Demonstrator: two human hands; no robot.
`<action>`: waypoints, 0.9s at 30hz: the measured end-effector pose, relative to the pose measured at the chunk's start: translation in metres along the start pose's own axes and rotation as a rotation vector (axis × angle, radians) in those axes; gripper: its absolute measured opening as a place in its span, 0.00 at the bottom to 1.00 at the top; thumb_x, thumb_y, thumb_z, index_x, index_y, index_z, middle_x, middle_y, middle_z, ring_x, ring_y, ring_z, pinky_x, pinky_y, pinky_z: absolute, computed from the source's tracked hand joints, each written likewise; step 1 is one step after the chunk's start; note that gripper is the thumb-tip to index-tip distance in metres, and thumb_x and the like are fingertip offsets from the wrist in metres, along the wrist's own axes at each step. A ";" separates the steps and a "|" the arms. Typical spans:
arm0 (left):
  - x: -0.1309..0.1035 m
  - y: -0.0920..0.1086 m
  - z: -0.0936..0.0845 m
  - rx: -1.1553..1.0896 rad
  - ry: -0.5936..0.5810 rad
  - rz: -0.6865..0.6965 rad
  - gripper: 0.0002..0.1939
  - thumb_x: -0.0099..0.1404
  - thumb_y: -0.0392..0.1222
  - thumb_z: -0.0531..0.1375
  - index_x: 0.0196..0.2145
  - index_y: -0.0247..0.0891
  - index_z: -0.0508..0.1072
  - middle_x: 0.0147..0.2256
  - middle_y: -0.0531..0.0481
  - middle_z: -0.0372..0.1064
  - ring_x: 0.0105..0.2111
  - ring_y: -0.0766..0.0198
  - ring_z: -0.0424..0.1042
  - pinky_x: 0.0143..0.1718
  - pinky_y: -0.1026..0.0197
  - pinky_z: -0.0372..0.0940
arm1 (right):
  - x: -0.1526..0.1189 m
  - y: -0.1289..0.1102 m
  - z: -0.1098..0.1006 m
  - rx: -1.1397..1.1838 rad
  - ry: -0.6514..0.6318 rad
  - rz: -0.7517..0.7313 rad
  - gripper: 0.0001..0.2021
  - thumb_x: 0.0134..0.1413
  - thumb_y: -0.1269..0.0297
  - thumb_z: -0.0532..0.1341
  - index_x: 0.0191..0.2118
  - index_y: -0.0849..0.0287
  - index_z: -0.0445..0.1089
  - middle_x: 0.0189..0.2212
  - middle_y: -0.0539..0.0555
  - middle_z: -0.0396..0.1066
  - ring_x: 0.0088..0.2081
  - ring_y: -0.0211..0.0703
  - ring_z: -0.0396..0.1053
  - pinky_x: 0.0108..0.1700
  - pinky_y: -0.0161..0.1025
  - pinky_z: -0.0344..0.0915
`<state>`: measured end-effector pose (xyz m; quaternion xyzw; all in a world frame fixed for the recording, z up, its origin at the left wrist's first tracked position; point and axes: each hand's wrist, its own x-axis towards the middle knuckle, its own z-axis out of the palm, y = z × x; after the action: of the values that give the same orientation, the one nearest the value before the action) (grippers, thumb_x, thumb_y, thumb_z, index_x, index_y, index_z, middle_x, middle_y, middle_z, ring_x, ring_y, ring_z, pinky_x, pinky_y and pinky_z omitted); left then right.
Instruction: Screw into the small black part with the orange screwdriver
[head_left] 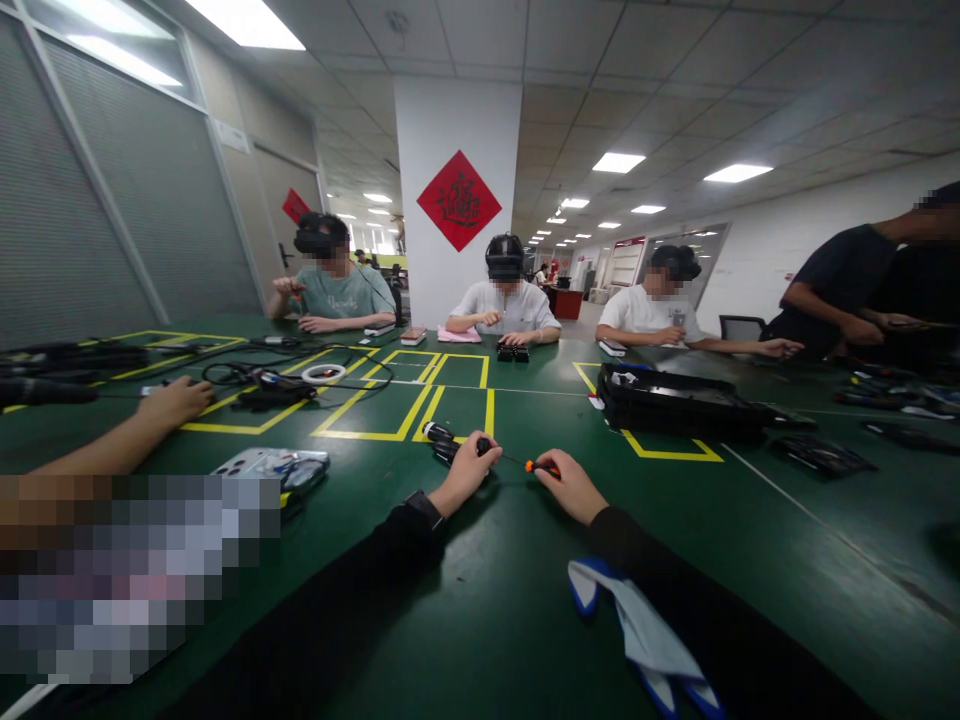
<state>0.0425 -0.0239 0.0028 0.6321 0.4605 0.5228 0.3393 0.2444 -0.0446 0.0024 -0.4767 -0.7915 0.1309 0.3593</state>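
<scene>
Over the green table (480,600), my right hand (574,490) is closed around a screwdriver (532,466) with an orange and black handle. The thin shaft points left, toward my left hand (466,475). Between the fingers of that hand is a small black part (484,446), pinched near the shaft's end; its exact kind is too small to make out. Just beyond my left hand lie dark rounded pieces (440,440), one with a pale end. A white and blue cloth piece (649,630), perhaps a glove, rests below my right forearm.
A long black casing (667,400) stands at the right, with a flat black piece (821,455) near it. Black cables (270,385) and a clear package (277,465) lie at the left, by another person's hand (176,400). Several people sit or stand around the table.
</scene>
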 end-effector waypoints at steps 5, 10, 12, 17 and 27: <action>0.001 -0.002 0.001 -0.013 -0.021 -0.006 0.09 0.53 0.44 0.55 0.31 0.36 0.65 0.21 0.55 0.63 0.22 0.69 0.63 0.24 0.67 0.58 | 0.000 -0.002 -0.003 0.002 -0.012 -0.052 0.08 0.52 0.67 0.51 0.30 0.60 0.67 0.31 0.53 0.64 0.36 0.39 0.61 0.41 0.38 0.57; 0.002 -0.002 0.002 0.017 -0.001 0.000 0.07 0.51 0.41 0.56 0.29 0.36 0.65 0.22 0.55 0.63 0.22 0.70 0.63 0.25 0.67 0.59 | -0.001 -0.003 -0.005 0.032 0.008 -0.029 0.07 0.45 0.67 0.57 0.34 0.59 0.64 0.32 0.51 0.63 0.34 0.39 0.61 0.39 0.37 0.58; 0.003 -0.001 0.002 0.026 -0.002 0.000 0.07 0.50 0.41 0.56 0.28 0.37 0.65 0.23 0.55 0.63 0.22 0.70 0.63 0.26 0.67 0.59 | 0.000 -0.002 -0.003 0.039 0.006 -0.006 0.07 0.45 0.66 0.57 0.34 0.60 0.64 0.32 0.51 0.63 0.35 0.39 0.61 0.39 0.37 0.58; 0.003 -0.001 0.001 0.026 -0.008 0.003 0.07 0.51 0.42 0.56 0.28 0.37 0.65 0.22 0.56 0.63 0.22 0.70 0.63 0.26 0.67 0.58 | 0.002 -0.001 -0.001 0.010 0.003 -0.015 0.09 0.53 0.66 0.50 0.30 0.60 0.66 0.31 0.53 0.63 0.36 0.39 0.61 0.42 0.38 0.57; 0.002 -0.004 0.001 0.069 -0.011 0.057 0.09 0.52 0.45 0.56 0.28 0.37 0.66 0.22 0.55 0.64 0.23 0.68 0.63 0.28 0.66 0.58 | -0.001 -0.003 -0.003 -0.058 0.033 -0.039 0.06 0.48 0.66 0.56 0.35 0.59 0.64 0.33 0.53 0.62 0.37 0.41 0.59 0.40 0.38 0.57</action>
<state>0.0422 -0.0204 -0.0004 0.6591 0.4581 0.5126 0.3049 0.2444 -0.0476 0.0054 -0.4733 -0.7981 0.0930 0.3611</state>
